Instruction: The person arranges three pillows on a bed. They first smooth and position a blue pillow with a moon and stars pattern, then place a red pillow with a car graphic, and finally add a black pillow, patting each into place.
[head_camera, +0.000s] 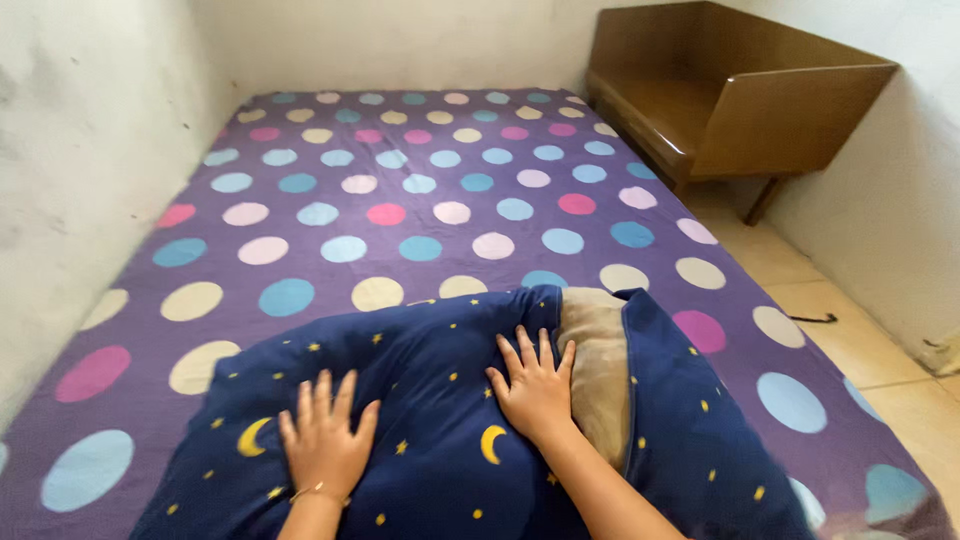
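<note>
Both hands, left hand and right hand, press flat on a navy pillowcase holding a tan pillow.

The pillowcase at the lower middle of the frame is soft matt navy cloth printed with yellow moons and stars; the pillow showing at its open end is plain beige fabric. The bedsheet is smooth matt purple cloth with pastel dots. At upper right, the wooden bench has a glossy brown varnish. The walls look rough and chalky; the floor tiles are smooth.
</note>
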